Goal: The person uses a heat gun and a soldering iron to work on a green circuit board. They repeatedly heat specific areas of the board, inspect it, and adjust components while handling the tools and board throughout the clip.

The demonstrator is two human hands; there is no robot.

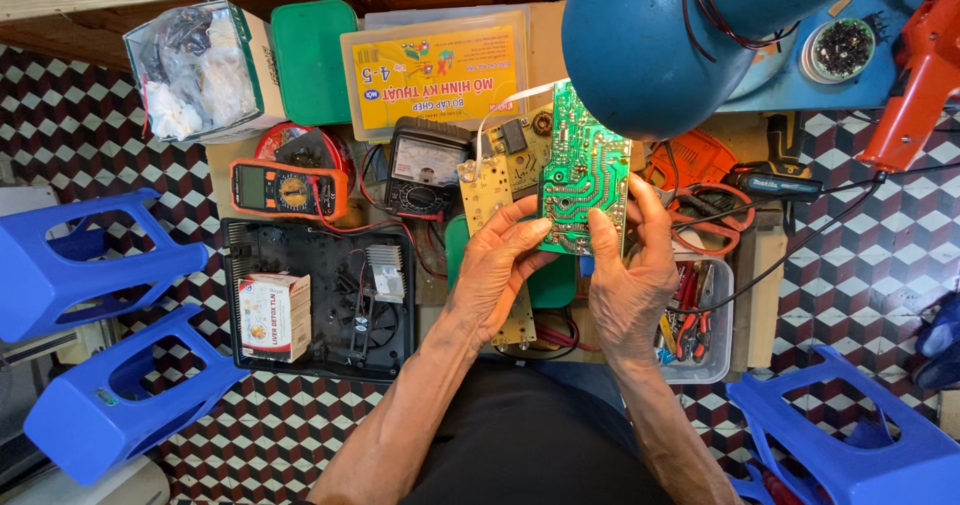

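Both my hands hold a green circuit board (583,170) upright in front of me, solder side toward the camera. My left hand (497,265) grips its lower left edge, thumb on the board's face. My right hand (632,275) grips the lower right edge, thumb pressed on the face too. A beige circuit board (487,190) lies just left of it on the work surface, joined by a white ribbon cable (505,105).
An orange multimeter (285,188) and a black analog meter (424,170) lie to the left. A black opened appliance case (330,300) holds a small box. A blue lamp head (655,40) hangs above. A clear tool tray (705,325) and blue plastic stools (95,265) stand around.
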